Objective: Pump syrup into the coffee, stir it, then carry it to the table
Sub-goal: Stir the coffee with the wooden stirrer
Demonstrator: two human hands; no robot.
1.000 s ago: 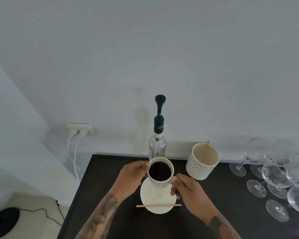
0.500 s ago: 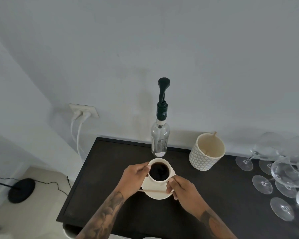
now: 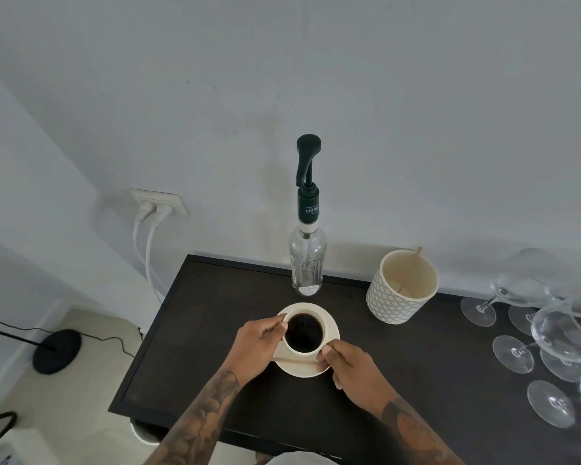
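From the head camera, a cream coffee cup (image 3: 305,332) full of black coffee is seen standing on a cream saucer (image 3: 332,325), near the middle of a dark tabletop (image 3: 215,313). The saucer is grasped from both sides: the left hand (image 3: 255,347) is curled round its left edge, thumb up beside the cup's rim, and the right hand (image 3: 351,364) is curled round its near right edge, fingertips close against the cup. A wooden stir stick (image 3: 297,362) is laid flat across the near part of the saucer, between the two hands. Whether the saucer is raised off the surface cannot be told.

Just beyond the cup, against the wall, a clear glass syrup bottle (image 3: 306,263) is seen upright, topped by a dark green pump (image 3: 307,176). To its right a patterned cream pot (image 3: 401,290) is placed, with one wooden stick (image 3: 413,266) leaning inside. At the far right, stemmed wine glasses (image 3: 550,330) are crowded together on the tabletop.

On the left wall a double socket (image 3: 160,203) is fitted, with two white plugs in it. On the floor below, a black round lamp base (image 3: 57,350) is visible.
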